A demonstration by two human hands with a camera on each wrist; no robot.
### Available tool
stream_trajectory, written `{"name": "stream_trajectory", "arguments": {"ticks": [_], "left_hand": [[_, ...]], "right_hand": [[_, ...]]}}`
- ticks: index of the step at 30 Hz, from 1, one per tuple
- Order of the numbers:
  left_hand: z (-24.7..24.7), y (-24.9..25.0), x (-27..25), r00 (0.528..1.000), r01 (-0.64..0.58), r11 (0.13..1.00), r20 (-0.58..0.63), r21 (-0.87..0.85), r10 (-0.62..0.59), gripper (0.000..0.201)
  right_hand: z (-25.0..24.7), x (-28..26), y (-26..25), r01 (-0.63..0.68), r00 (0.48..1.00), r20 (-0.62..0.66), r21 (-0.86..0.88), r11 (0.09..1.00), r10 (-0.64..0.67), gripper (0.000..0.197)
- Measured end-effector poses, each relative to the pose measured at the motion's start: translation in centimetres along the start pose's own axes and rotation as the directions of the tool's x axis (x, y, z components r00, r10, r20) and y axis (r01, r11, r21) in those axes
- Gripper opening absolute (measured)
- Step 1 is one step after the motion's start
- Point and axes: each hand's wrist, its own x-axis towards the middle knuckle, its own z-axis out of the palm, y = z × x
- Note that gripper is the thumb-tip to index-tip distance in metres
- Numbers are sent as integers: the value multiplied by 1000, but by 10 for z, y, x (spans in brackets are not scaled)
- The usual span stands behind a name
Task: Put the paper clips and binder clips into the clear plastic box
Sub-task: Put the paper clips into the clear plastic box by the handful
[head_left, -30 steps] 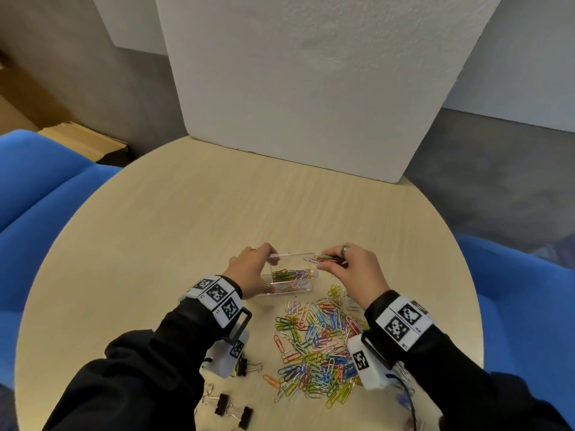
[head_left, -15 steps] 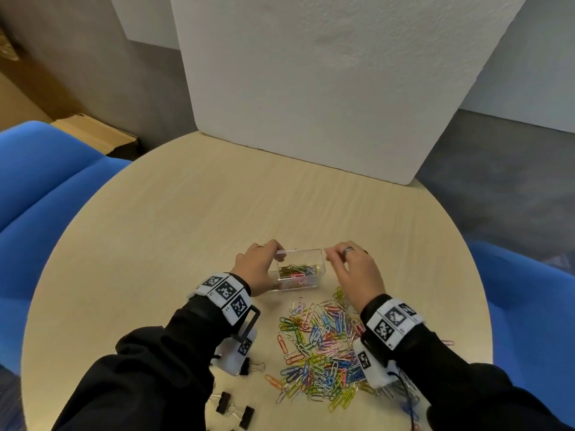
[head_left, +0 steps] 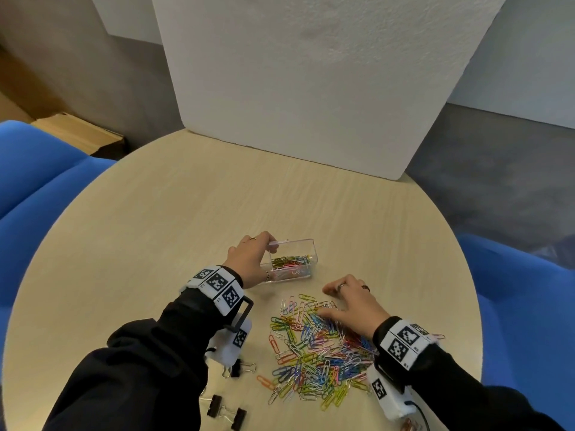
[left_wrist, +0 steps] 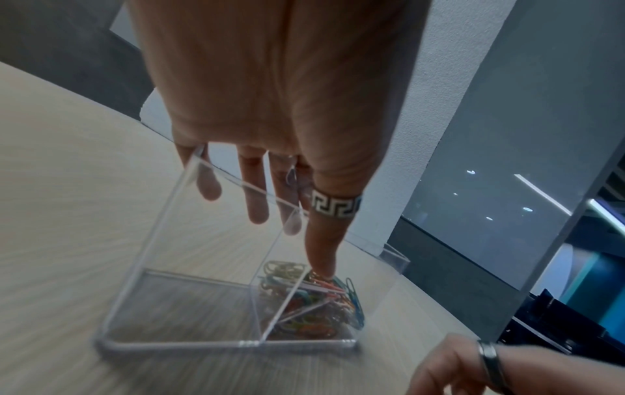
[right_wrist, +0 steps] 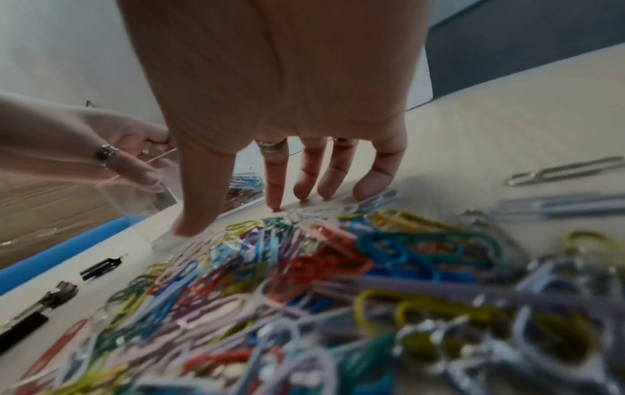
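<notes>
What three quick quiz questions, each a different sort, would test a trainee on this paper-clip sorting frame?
1. True or false: the black binder clips already lie in the clear plastic divided box.
2. Multiple choice: the right hand is (A) holding the box, (B) spread with fingertips down at the far edge of the loose pile of coloured paper clips, (C) lifted off the round wooden table.
3. Fill in: the left hand grips the box at its ___ end.

Key: 1 false; 2 B; 3 left.
</notes>
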Motion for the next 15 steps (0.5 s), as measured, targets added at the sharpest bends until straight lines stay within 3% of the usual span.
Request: {"name": "stream_trajectory", "arguments": {"ticks": [2, 4, 11, 15], "left_hand": [[0, 0, 0, 1000, -2, 1000, 1, 6, 2, 47], [1, 0, 0, 1000, -2, 1000, 1, 10, 2, 47], [0, 1, 0, 1000, 2, 1000, 4, 8, -2, 47], [0, 1, -1, 1000, -3, 1000, 2, 1, 3, 49]], "right_hand": [[3, -5, -3, 14, 998, 67, -33, 999, -12, 70], [10, -9, -8, 42, 994, 108, -61, 997, -35, 70], [22, -10, -20, 75, 994, 83, 10, 997, -75, 34], [17, -9, -22, 48, 998, 47, 8, 999, -49, 26]]}}
